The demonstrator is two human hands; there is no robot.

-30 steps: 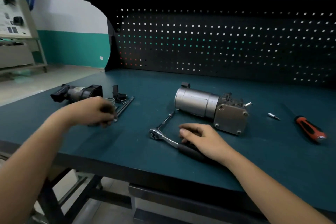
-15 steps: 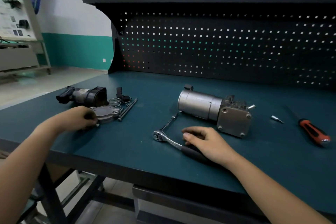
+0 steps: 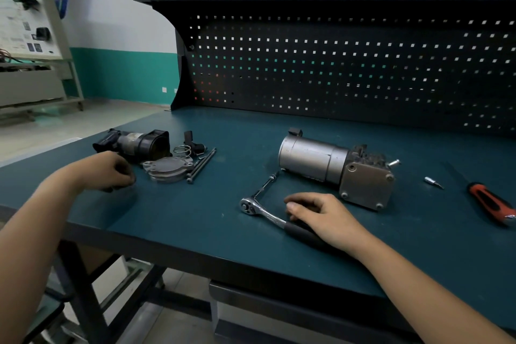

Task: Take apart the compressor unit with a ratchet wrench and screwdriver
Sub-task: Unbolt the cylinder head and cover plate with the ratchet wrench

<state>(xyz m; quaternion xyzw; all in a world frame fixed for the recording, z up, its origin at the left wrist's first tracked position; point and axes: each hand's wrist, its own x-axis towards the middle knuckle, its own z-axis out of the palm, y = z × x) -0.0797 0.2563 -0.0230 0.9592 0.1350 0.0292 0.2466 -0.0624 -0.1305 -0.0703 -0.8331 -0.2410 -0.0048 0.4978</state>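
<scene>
1. Currently, in the head view, the compressor unit [image 3: 329,165] lies on its side in the middle of the teal surface [image 3: 195,220]. Its silver cylinder points left and its square end plate faces me.
2. The ratchet wrench [image 3: 265,215] lies just in front of the unit, round head to the left. A thin extension bar [image 3: 266,184] runs from the head up towards the cylinder.
3. My right hand [image 3: 321,215] rests on the wrench's black handle, which passes under the palm. Its grip is slack: the fingers are loosely bent with their tips off the handle, and the thumb lies straight beside it.
4. My left hand [image 3: 111,170] sits at the left, just beside a round cover plate [image 3: 167,169] and apart from it. Its fingers are curled under. I cannot tell whether that grip has hold of anything, since the palm side is hidden.
5. Behind that hand lies a black-and-grey motor part [image 3: 136,144]. To its right are a wire spring [image 3: 182,149], a small black piece [image 3: 192,141] and long bolts [image 3: 202,163] lying side by side next to the plate.
6. The screwdriver [image 3: 491,201], with an orange and black handle, lies at the far right, well apart from both hands.
7. A small metal bit [image 3: 431,181] lies between the screwdriver and the unit.
8. A dark pegboard [image 3: 335,70] stands along the back of the surface.
</scene>
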